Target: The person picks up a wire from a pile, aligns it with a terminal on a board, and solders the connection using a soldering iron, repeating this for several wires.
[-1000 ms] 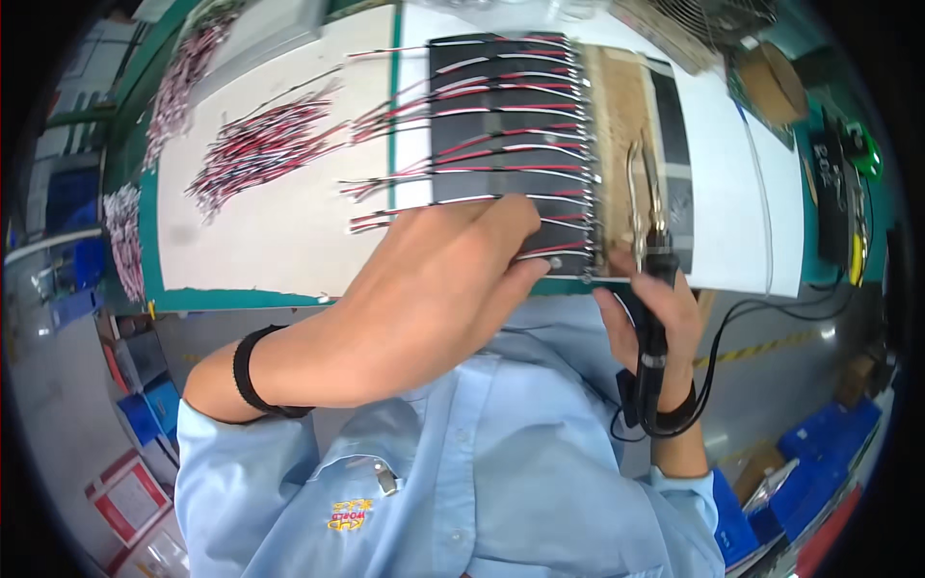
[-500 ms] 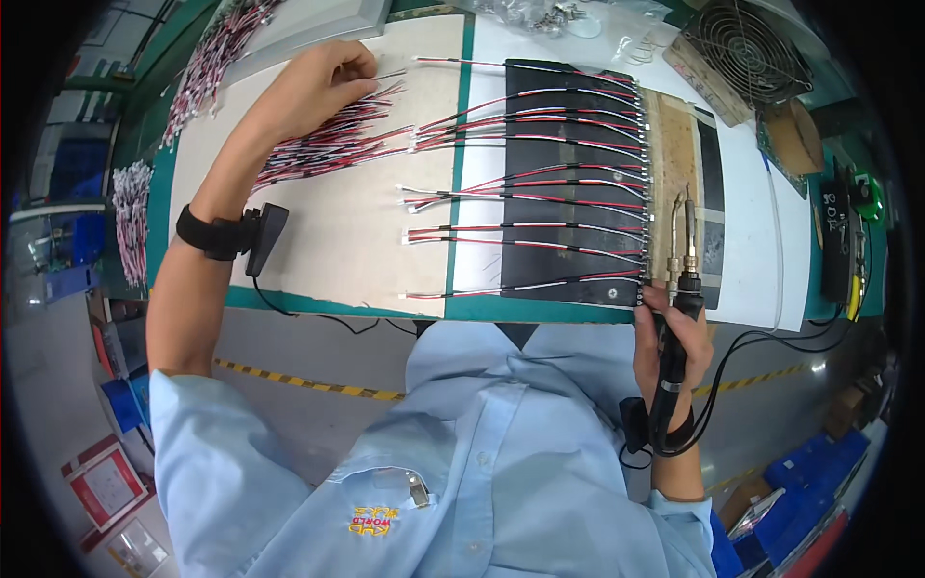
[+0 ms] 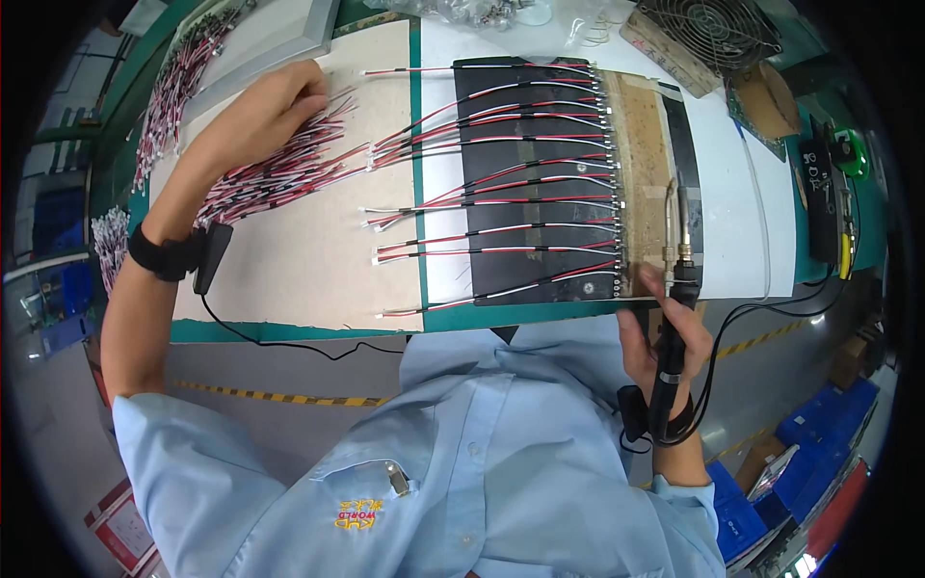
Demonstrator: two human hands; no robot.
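My left hand [image 3: 275, 114] is over a pile of red, white and black wires [image 3: 275, 178] on a beige board [image 3: 328, 260]. Its fingers are curled together at the pile's upper end; what lies between them is hidden. My right hand [image 3: 689, 332] is closed round the black handle of a soldering iron [image 3: 665, 380] with two slim metal shafts pointing away from me. The shafts are above a brown strip [image 3: 644, 144] on a black fixture [image 3: 491, 231]. Several wire leads [image 3: 530, 202] lie across the fixture, their right ends lined up along the strip and white connectors at their left ends.
More wire bundles [image 3: 183, 82] lie at the far left beside a grey-edged tray [image 3: 265, 58]. Clear plastic bags of small metal parts [image 3: 491, 14], a fan [image 3: 708, 34] and a cardboard roll [image 3: 766, 101] are at the back. Black cables [image 3: 761, 313] run to the right.
The view has shifted, so the table appears further left. My left hand has drawn back over the pile, and the wire end that stuck out past its fingers no longer shows. My right hand still holds the iron.
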